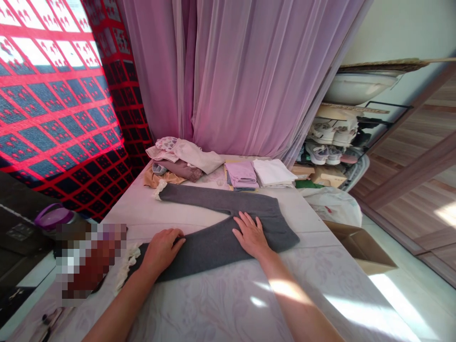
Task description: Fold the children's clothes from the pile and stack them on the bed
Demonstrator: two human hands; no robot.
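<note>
A pair of dark grey trousers (210,254) lies spread flat on the patterned cover, its waist toward the right and its legs apart toward the left. Cream lace trims both cuffs; the near cuff's lace (128,266) looks ruffled. My left hand (163,249) rests on the near leg close to that cuff, fingers together and stretched out, thumb apart. Palm down, my right hand (250,233) lies on the trousers below the waist near the crotch, with its fingers spread. Neither hand grips anything.
A loose heap of clothes (192,159) lies at the back left. Beside it are a folded lilac stack (242,175) and folded white cloths (273,172). Purple curtains (242,85) hang behind. A cardboard box (359,244) and a shoe rack (384,121) stand at the right.
</note>
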